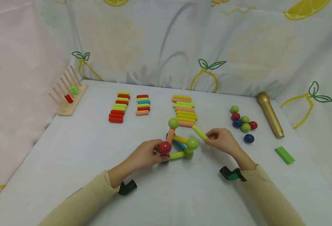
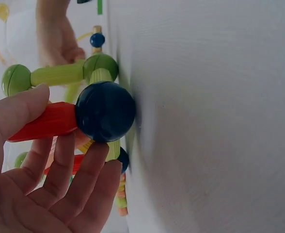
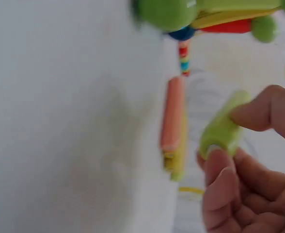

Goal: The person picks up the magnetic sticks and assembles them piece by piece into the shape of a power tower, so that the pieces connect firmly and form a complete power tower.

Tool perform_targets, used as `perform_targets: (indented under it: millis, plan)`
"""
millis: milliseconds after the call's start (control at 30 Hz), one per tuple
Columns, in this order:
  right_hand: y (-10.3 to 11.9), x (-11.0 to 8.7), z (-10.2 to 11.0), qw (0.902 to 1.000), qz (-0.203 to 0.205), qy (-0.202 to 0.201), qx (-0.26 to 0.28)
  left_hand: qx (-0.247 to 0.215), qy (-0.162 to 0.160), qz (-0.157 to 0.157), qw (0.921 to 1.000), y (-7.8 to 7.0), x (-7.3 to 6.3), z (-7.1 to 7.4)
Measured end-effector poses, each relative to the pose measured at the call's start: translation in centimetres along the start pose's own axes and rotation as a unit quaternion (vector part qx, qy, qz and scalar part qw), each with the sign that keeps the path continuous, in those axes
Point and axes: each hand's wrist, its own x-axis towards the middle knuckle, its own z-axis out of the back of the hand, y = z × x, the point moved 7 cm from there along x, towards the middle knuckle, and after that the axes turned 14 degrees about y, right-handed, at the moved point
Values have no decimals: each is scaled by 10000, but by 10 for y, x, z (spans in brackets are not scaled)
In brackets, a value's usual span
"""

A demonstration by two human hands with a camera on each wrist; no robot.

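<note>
A ball-and-stick structure (image 1: pixel 177 155) of coloured rods and balls stands on the white table, with a red ball (image 1: pixel 165 147) at its near left top corner. My left hand (image 1: pixel 147 153) holds that corner. In the left wrist view its thumb and fingers grip an upright red rod (image 2: pixel 45 121), just above a dark blue ball (image 2: pixel 106 111) at the base. To the right of the structure, apart from it, my right hand (image 1: pixel 222 140) pinches a loose light green rod (image 1: pixel 200 132) by one end. The rod's free end points toward the rod pile behind.
Behind the structure lie stacked yellow, green and peach rods (image 1: pixel 186 117). Two more rod rows (image 1: pixel 119 106) are farther left. Several loose balls (image 1: pixel 245 120), a golden microphone (image 1: pixel 271 116) and a green block (image 1: pixel 284 155) lie right. A wooden peg stand (image 1: pixel 79 95) stands far left.
</note>
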Motion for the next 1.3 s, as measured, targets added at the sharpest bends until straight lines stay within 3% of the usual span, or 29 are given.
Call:
perform_targets:
  millis: [67,133,233,333,500,733,933,1067,1133,1200,1233,1300]
  plan:
    - [8,-20,6,9965,404,-544,492,18,-2,10,10000,0,0,0]
    - [25,-39,7,9833,1308,-919,870,36,-19,27,10000,0,0,0]
    - [58,-60,-8,9537,2803,-793,751,31,-76,45,10000,1,0,2]
    - [83,-69,-33,9335,3551,-503,29,35,-147,-29,9999,1,-1,3]
    - [97,-66,-54,9374,3223,-875,-982,63,-151,-208,9997,2,-3,5]
    - [101,-64,-63,9349,2830,-1280,-1720,-266,24,-573,9980,-2,-7,6]
    - [102,-61,-69,9365,2877,-1344,-1486,-223,-130,-947,9952,-14,-13,8]
    - [96,-65,-62,9169,3377,-1831,-1080,-30,-416,-1100,9931,-20,-14,9]
    - [86,-67,-54,9140,3391,-2122,-675,70,-560,-1116,9921,-23,-14,10]
    - [72,-63,-45,9304,3016,-2080,-133,173,-691,-1073,9917,-24,-15,11]
    - [65,-58,-43,9453,2688,-1843,170,219,-750,-1058,9913,-25,-16,11]
    - [51,-44,-46,9758,1853,-989,613,328,-870,-1005,9906,-26,-18,13]
